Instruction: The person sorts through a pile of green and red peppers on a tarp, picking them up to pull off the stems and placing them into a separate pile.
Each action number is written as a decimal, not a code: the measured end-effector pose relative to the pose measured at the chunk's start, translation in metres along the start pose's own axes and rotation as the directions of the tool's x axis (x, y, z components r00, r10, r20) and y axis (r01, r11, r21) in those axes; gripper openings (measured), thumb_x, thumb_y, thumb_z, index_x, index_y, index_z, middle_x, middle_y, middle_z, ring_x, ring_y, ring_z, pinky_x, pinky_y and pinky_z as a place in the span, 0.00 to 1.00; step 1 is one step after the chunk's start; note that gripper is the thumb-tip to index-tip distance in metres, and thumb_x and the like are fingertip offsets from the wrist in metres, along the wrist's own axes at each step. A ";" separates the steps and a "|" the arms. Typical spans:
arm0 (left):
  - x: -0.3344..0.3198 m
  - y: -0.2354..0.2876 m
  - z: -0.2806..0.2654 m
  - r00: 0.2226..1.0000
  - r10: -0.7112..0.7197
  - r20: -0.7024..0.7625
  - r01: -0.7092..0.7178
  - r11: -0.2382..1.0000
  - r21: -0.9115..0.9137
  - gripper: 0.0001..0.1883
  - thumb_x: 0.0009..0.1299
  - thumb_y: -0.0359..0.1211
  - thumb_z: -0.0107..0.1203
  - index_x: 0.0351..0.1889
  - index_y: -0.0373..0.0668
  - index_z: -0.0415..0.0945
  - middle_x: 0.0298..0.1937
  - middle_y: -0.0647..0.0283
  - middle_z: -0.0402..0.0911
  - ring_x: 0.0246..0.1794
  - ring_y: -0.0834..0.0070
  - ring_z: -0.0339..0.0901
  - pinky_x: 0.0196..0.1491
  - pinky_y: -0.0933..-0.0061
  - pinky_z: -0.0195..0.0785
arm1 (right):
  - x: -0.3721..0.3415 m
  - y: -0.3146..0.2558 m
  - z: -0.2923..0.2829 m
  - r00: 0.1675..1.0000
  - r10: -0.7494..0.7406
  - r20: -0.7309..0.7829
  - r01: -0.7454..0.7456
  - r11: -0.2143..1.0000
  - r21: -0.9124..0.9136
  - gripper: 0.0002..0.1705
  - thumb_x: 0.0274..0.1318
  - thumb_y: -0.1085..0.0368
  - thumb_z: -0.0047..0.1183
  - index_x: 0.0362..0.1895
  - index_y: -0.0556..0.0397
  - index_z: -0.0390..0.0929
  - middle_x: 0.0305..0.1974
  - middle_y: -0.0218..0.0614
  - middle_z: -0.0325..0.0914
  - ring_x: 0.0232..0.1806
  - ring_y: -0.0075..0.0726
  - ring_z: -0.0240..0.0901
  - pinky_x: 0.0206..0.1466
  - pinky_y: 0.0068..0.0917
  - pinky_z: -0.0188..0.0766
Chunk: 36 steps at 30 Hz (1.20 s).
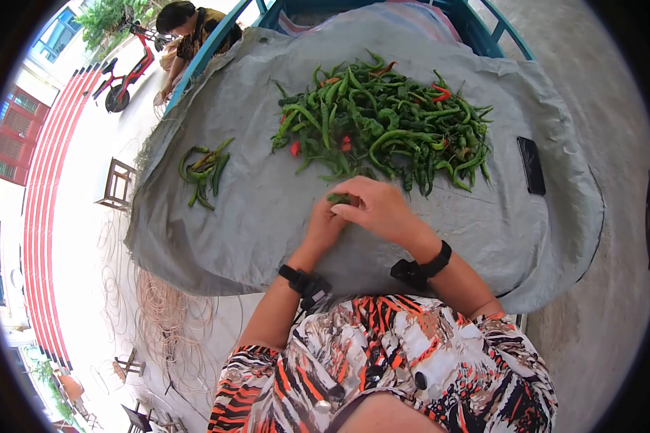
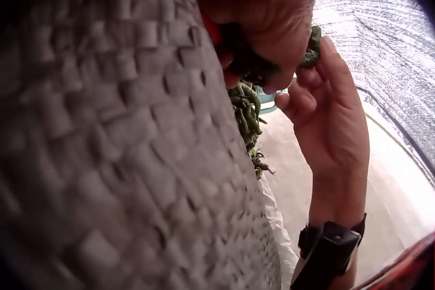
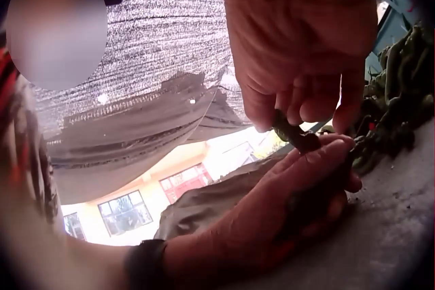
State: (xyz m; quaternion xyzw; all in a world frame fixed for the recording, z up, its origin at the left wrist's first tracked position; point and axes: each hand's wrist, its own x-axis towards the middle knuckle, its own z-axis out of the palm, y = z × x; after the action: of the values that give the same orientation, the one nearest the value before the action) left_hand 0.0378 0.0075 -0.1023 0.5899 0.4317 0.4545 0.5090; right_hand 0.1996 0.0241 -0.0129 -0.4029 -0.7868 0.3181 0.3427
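Both hands meet over the grey woven sheet (image 1: pixel 253 238), just in front of a heap of green chili peppers (image 1: pixel 383 123) with a few red ones in it. A green chili pepper (image 1: pixel 339 198) lies between them. My left hand (image 1: pixel 326 224) holds peppers in curled fingers; a dark green one (image 2: pixel 248 55) and a bit of red show there in the left wrist view. From above, my right hand (image 1: pixel 386 209) pinches the curled green pepper (image 3: pixel 293 133) between thumb and fingers. Its lower end sits at the left hand's fingertips (image 3: pixel 333 148).
To the left lies a small separate bunch of green peppers (image 1: pixel 208 173). A black phone (image 1: pixel 531 164) rests at the sheet's right side. Beyond the teal cart rail (image 1: pixel 213 47) a person (image 1: pixel 195 36) bends near a red bike (image 1: pixel 126 76). A wooden stool (image 1: pixel 117 184) stands left of the sheet.
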 end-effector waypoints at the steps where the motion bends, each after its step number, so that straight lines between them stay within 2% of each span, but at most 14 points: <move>1: 0.000 -0.001 0.000 0.997 0.074 -0.014 -0.074 0.997 0.004 0.11 0.69 0.28 0.58 0.49 0.40 0.76 0.38 0.69 0.78 0.36 0.84 0.72 0.40 0.77 0.68 | -0.001 0.003 0.005 0.996 -0.087 0.002 0.087 0.994 -0.062 0.19 0.57 0.65 0.62 0.53 0.53 0.77 0.28 0.24 0.72 0.27 0.16 0.68 0.28 0.21 0.64; 4: -0.001 0.005 0.003 0.998 0.038 -0.051 -0.038 0.999 0.013 0.14 0.65 0.25 0.59 0.50 0.40 0.77 0.40 0.69 0.78 0.38 0.82 0.73 0.43 0.77 0.68 | -0.004 0.004 -0.017 0.989 0.122 0.088 -0.129 0.989 0.078 0.16 0.58 0.65 0.61 0.51 0.52 0.77 0.28 0.24 0.73 0.26 0.17 0.67 0.28 0.21 0.66; 7: -0.002 0.009 -0.003 0.998 -0.063 -0.025 0.065 0.993 0.102 0.17 0.65 0.25 0.59 0.53 0.40 0.76 0.42 0.69 0.79 0.39 0.81 0.73 0.45 0.77 0.68 | -0.002 0.002 -0.058 0.942 0.326 0.083 -0.335 0.879 0.339 0.13 0.61 0.65 0.58 0.49 0.53 0.76 0.29 0.22 0.73 0.25 0.18 0.67 0.29 0.21 0.67; 9: -0.002 0.009 0.000 0.997 -0.060 -0.056 0.062 0.997 0.051 0.21 0.67 0.24 0.58 0.58 0.42 0.72 0.43 0.69 0.78 0.36 0.83 0.72 0.41 0.79 0.68 | 0.004 0.011 -0.082 0.920 0.387 0.055 -0.356 0.772 0.527 0.12 0.63 0.65 0.57 0.49 0.53 0.77 0.30 0.22 0.75 0.28 0.15 0.67 0.33 0.18 0.68; 12: -0.001 0.007 0.004 0.994 -0.028 -0.110 0.032 0.999 0.037 0.24 0.68 0.24 0.57 0.63 0.43 0.68 0.45 0.68 0.79 0.34 0.83 0.71 0.39 0.81 0.68 | 0.015 0.019 -0.088 0.849 0.392 -0.354 -0.092 0.771 0.630 0.19 0.64 0.65 0.57 0.57 0.55 0.72 0.31 0.25 0.75 0.29 0.15 0.67 0.33 0.16 0.67; 15: 0.000 0.006 0.002 0.996 -0.016 -0.083 0.021 0.998 0.061 0.26 0.68 0.23 0.57 0.64 0.44 0.67 0.48 0.66 0.79 0.35 0.83 0.71 0.39 0.80 0.69 | 0.009 0.044 -0.078 0.768 0.518 -0.378 -0.190 0.747 0.638 0.25 0.64 0.63 0.57 0.62 0.58 0.68 0.32 0.28 0.77 0.29 0.17 0.68 0.33 0.17 0.67; 17: 0.001 0.006 0.000 0.999 -0.016 -0.038 0.019 0.996 0.091 0.26 0.68 0.23 0.57 0.64 0.44 0.68 0.49 0.65 0.80 0.35 0.82 0.72 0.40 0.79 0.70 | -0.004 0.047 -0.067 0.824 0.566 -0.045 -0.455 0.706 0.542 0.27 0.65 0.59 0.57 0.62 0.59 0.67 0.34 0.30 0.78 0.28 0.18 0.67 0.32 0.17 0.67; 19: 0.001 0.005 -0.003 1.000 -0.016 0.010 0.014 0.991 0.134 0.25 0.67 0.24 0.58 0.64 0.43 0.69 0.50 0.65 0.80 0.36 0.82 0.72 0.40 0.78 0.71 | -0.011 0.043 -0.040 0.806 0.568 0.170 -0.566 0.653 0.504 0.26 0.66 0.55 0.56 0.60 0.58 0.69 0.34 0.30 0.78 0.27 0.19 0.67 0.32 0.18 0.67; 22: 0.000 0.009 -0.005 0.999 -0.016 0.042 0.008 0.985 0.175 0.22 0.67 0.25 0.61 0.60 0.41 0.74 0.48 0.66 0.81 0.37 0.82 0.72 0.41 0.78 0.71 | -0.013 0.049 -0.012 0.767 0.567 0.301 -0.622 0.541 0.566 0.21 0.68 0.54 0.53 0.58 0.53 0.72 0.31 0.27 0.76 0.24 0.16 0.67 0.29 0.16 0.64; 26: 0.001 0.016 -0.005 0.996 -0.074 0.040 0.071 0.995 0.074 0.21 0.67 0.31 0.64 0.57 0.41 0.77 0.41 0.67 0.83 0.32 0.82 0.75 0.38 0.79 0.70 | -0.018 0.050 -0.016 0.741 0.584 0.332 -0.619 0.402 0.675 0.14 0.69 0.56 0.51 0.49 0.51 0.76 0.29 0.27 0.75 0.24 0.18 0.67 0.30 0.19 0.66; 29: 0.001 0.004 -0.005 0.994 -0.111 0.013 0.112 0.993 -0.047 0.16 0.74 0.37 0.56 0.57 0.41 0.76 0.38 0.67 0.81 0.31 0.83 0.74 0.34 0.80 0.67 | -0.011 0.040 -0.043 0.861 0.484 0.159 -0.459 0.602 0.653 0.11 0.69 0.59 0.51 0.47 0.51 0.78 0.28 0.26 0.75 0.24 0.18 0.67 0.31 0.19 0.67; 31: 0.004 0.005 -0.007 0.994 -0.111 0.004 0.111 0.990 -0.092 0.16 0.80 0.41 0.48 0.57 0.40 0.75 0.37 0.67 0.80 0.31 0.83 0.75 0.31 0.80 0.66 | 0.000 0.030 -0.068 0.881 0.470 0.052 -0.388 0.657 0.647 0.13 0.69 0.61 0.51 0.51 0.52 0.75 0.32 0.28 0.77 0.26 0.18 0.69 0.33 0.20 0.70; 33: 0.004 0.008 -0.007 0.994 -0.110 -0.019 0.107 0.987 -0.119 0.19 0.82 0.44 0.41 0.57 0.40 0.73 0.38 0.66 0.80 0.32 0.83 0.75 0.29 0.81 0.66 | 0.011 0.021 -0.074 0.844 0.479 -0.243 -0.148 0.642 0.752 0.18 0.69 0.60 0.51 0.58 0.54 0.72 0.38 0.31 0.79 0.29 0.19 0.71 0.38 0.22 0.72; 36: 0.005 0.011 -0.009 0.990 -0.140 -0.010 0.135 0.968 -0.210 0.21 0.83 0.47 0.36 0.60 0.42 0.69 0.40 0.65 0.78 0.33 0.83 0.74 0.28 0.82 0.64 | 0.009 0.023 -0.069 0.737 0.610 -0.293 -0.293 0.678 0.674 0.23 0.68 0.60 0.52 0.62 0.56 0.68 0.43 0.34 0.79 0.31 0.19 0.72 0.40 0.22 0.73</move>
State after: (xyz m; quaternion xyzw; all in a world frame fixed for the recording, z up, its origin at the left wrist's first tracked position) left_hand 0.0307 0.0131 -0.0900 0.4963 0.4274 0.4682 0.5931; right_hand 0.2604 0.0579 0.0109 -0.5321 -0.4025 0.5071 0.5456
